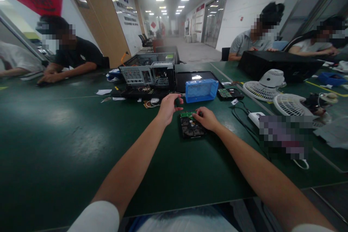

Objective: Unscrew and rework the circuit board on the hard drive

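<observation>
A hard drive point(190, 127) lies circuit-side up on the green table point(81, 145), with a green board at its far end. My right hand point(204, 117) rests on the drive's far right corner, fingers curled onto the board. My left hand point(169, 106) hovers just left of the drive with loosely bent fingers apart and holds nothing. A blue plastic box point(201, 90) stands just beyond both hands.
An open computer case point(148, 70) and a black panel point(194, 79) lie behind the box. A second drive point(230, 93), two white fans point(262, 87), a white adapter with black cable point(254, 116) sit to the right. Other people sit at left and far right.
</observation>
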The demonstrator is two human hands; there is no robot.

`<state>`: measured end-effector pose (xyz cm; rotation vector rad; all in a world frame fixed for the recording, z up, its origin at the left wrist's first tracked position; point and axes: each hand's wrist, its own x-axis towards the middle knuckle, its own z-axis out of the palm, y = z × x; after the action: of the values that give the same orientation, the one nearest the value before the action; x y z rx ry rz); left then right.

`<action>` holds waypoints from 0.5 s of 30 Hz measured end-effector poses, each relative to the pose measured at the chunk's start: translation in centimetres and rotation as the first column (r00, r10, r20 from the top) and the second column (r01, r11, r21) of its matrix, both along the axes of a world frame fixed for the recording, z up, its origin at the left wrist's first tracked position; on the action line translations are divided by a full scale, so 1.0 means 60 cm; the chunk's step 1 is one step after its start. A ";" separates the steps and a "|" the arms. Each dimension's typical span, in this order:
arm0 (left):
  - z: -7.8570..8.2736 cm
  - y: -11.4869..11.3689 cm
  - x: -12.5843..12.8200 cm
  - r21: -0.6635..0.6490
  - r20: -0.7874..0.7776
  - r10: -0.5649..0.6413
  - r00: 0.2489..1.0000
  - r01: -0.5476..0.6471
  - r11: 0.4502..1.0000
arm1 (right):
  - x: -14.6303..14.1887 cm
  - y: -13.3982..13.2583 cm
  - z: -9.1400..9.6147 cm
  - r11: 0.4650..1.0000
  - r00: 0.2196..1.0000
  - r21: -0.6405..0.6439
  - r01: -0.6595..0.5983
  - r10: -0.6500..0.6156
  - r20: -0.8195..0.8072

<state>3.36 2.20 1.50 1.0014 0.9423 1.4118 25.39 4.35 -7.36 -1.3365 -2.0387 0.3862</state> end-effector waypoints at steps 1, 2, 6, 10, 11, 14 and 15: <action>0.000 0.000 0.001 -0.003 0.014 0.006 1.000 -0.006 1.000 | 0.000 0.000 0.000 1.000 1.000 0.001 0.000 0.000 -0.002; 0.000 0.000 0.002 -0.007 0.023 0.012 1.000 -0.011 1.000 | 0.000 -0.001 0.000 1.000 1.000 0.002 0.001 -0.001 -0.005; 0.004 -0.003 0.002 -0.033 0.025 0.029 0.999 -0.029 0.999 | 0.000 -0.002 0.000 1.000 1.000 0.007 0.002 -0.002 -0.004; 0.005 -0.004 0.000 0.008 -0.033 0.045 0.998 -0.045 0.999 | 0.001 -0.001 -0.001 1.000 1.000 0.001 0.003 -0.003 0.004; 0.004 -0.004 -0.001 0.024 -0.052 0.050 0.997 -0.049 0.999 | 0.001 -0.001 -0.001 1.000 1.000 0.004 0.001 -0.001 0.005; 0.002 -0.003 0.000 0.046 -0.094 0.049 0.994 -0.044 0.998 | 0.001 0.001 -0.003 1.000 1.000 0.010 -0.009 0.009 0.004; 0.003 -0.003 0.001 0.048 -0.106 0.038 0.994 -0.033 0.998 | 0.001 0.002 -0.003 1.000 1.000 0.009 -0.011 0.011 0.004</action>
<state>3.43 2.00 1.66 1.1081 1.0145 1.4265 25.46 4.47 -7.54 -1.3226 -2.0497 0.3786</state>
